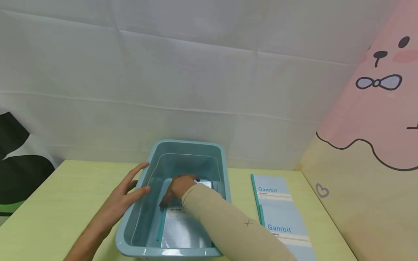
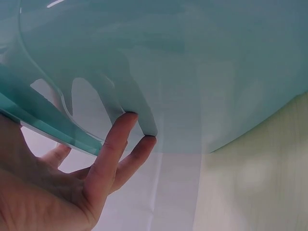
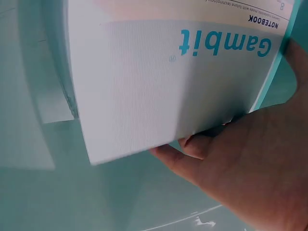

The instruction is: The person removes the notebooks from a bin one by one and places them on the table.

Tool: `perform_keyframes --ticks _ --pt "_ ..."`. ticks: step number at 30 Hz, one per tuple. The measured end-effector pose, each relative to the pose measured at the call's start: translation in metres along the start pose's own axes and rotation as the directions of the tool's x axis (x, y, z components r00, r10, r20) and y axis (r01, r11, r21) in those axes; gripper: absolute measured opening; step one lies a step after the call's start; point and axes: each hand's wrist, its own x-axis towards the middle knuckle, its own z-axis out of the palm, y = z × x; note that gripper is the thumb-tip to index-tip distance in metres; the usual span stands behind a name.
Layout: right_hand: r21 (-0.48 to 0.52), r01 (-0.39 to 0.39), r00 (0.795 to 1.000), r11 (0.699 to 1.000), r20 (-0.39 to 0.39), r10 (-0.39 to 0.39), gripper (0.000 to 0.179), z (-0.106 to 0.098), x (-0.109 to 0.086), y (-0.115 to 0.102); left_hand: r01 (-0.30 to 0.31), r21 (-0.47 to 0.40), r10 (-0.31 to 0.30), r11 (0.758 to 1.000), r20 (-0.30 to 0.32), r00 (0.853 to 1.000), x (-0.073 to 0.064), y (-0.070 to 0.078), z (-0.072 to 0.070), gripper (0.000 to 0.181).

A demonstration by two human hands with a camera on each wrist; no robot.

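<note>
A blue-green plastic tub [image 1: 225, 174] stands on the table, with a notebook [image 1: 186, 232] lying inside it. My right hand [image 1: 181, 186] reaches down into the tub and holds this "Gambit" notebook [image 3: 144, 86] by its top end. In the right wrist view the thumb is at the teal spine and the fingertips are at the top edge. My left hand [image 1: 119, 203] is at the tub's left side with its fingers spread. Its fingertips [image 2: 127, 118] touch the tub's wall [image 2: 192, 72] in the left wrist view. The forearm covers part of the notebook.
Two more Gambit notebooks [image 1: 274, 188] overlap on the table right of the tub, partly behind the right sleeve [image 1: 228, 221]. A pale wall covering [image 1: 196, 72] rises behind the tub. At right stands a side panel [image 1: 365, 188] with a pink cartoon print.
</note>
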Motion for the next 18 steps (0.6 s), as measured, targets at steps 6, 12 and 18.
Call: perform_keyframes --ticks 6,12,18 --pt "-0.005 0.029 0.999 1.000 -0.031 -0.030 0.080 -0.004 0.003 0.001 -0.004 -0.002 0.004 1.000 -0.001 1.000 0.000 -0.001 -0.001 0.068" --pt "-0.036 0.035 0.984 0.999 -0.171 -0.041 0.082 -0.014 0.005 0.007 0.019 -0.021 -0.019 1.000 0.010 1.000 -0.001 -0.002 -0.001 0.069" --pt "-0.044 0.006 0.976 0.999 -0.217 -0.016 0.091 -0.024 0.006 0.012 0.031 -0.017 -0.031 0.999 0.017 0.999 0.000 -0.001 0.000 0.068"
